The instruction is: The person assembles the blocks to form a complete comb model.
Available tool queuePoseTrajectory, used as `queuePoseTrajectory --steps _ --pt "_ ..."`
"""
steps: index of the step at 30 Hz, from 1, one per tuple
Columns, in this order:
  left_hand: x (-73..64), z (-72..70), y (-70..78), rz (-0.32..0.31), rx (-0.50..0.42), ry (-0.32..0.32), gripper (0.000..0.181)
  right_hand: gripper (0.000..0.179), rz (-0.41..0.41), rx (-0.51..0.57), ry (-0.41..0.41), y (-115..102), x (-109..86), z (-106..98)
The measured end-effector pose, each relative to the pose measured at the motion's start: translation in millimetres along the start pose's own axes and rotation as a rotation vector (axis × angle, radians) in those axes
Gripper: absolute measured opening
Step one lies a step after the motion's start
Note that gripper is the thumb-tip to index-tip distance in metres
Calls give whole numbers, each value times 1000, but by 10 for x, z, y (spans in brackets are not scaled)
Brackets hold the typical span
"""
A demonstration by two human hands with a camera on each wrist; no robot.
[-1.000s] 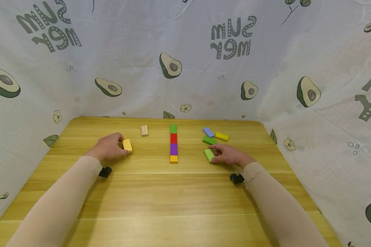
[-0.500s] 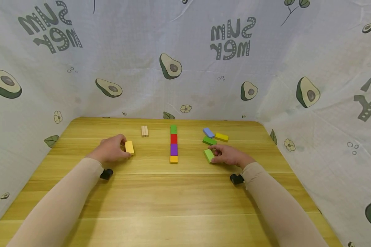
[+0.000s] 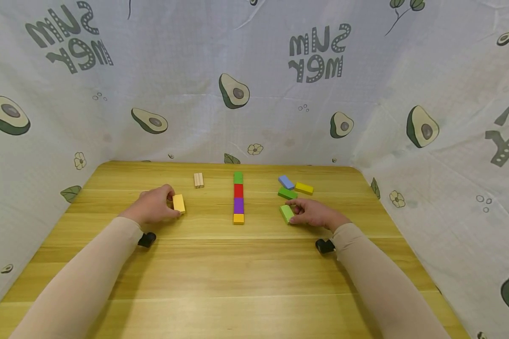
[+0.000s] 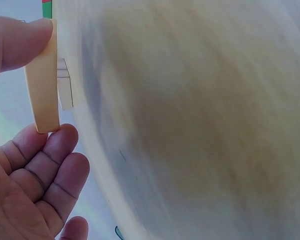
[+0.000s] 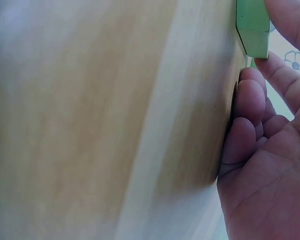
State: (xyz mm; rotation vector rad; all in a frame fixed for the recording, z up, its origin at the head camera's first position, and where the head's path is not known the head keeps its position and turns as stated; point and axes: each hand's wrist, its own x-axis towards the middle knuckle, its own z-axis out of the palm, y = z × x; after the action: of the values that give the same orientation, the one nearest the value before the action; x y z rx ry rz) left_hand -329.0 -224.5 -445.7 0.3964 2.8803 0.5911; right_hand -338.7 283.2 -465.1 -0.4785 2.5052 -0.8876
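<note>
The wooden desk (image 3: 254,278) has grain running sideways. Along its middle lies a row of blocks (image 3: 238,197) — a green block (image 3: 238,177) farthest, then a red block (image 3: 238,190), a purple block (image 3: 238,205) and an orange block (image 3: 238,219) nearest. Left of it sits a pale wooden piece (image 3: 198,180) — to the right, close together, lie a blue block (image 3: 286,182), a yellow block (image 3: 304,188) and a leaf-green block (image 3: 287,193)

Brightly, evenly lit in the head view, softly shadowed across the desk (image 3: 237,273) near eight and five o'clock; hazy, largely blurred in both wrist views.
</note>
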Motion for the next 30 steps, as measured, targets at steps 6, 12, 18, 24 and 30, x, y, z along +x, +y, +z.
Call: queuePoseTrajectory --steps 6,12,18,24,30 --pt "-12 1 35 5 3 2 64 65 6 17 0 -6 -4 1" --pt "-30 24 76 21 3 -4 64 66 5 10 5 -21 -15 4" --pt "-51 41 105 17 -2 -5 64 65 3 8 8 -18 -11 9" --pt "-61 53 106 13 -10 -9 62 65 1 17 9 -25 -20 7" --pt "-73 72 93 23 -27 -12 59 66 10 17 9 -32 -25 13"
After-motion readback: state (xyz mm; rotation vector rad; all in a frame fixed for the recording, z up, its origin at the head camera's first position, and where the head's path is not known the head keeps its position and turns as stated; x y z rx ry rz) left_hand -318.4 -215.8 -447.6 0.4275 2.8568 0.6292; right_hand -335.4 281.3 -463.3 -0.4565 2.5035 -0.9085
